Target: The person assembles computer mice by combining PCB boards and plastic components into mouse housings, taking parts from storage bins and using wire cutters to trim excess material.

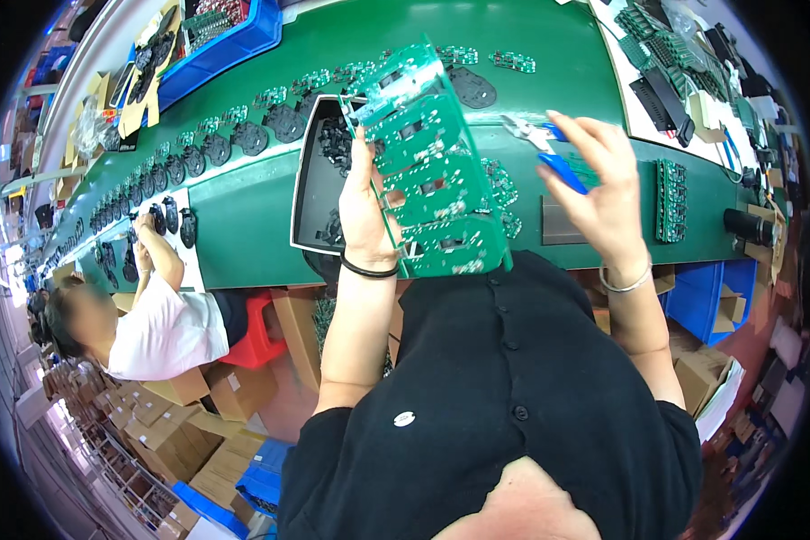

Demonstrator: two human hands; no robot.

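Observation:
My left hand (366,216) grips a green circuit board panel (441,184) by its left edge, thumb along the rim. The panel is held up and tilted above the bench, its joined boards carrying small parts. To its right, my right hand (610,175) is closed around nippers with blue handles (564,171). Their metal jaws point toward the panel and are apart from it. Behind and below the panel, partly hidden, small circuit boards (502,184) lie on the green bench. A tray (294,209) of small black parts sits beside my left hand.
Rounded black plastic shells (249,138) and small green boards (311,81) line the bench (549,31). A stack of board panels (671,200) stands at right. Blue bins (243,49) flank the bench. A co-worker in a white shirt (175,328) handles shells at left.

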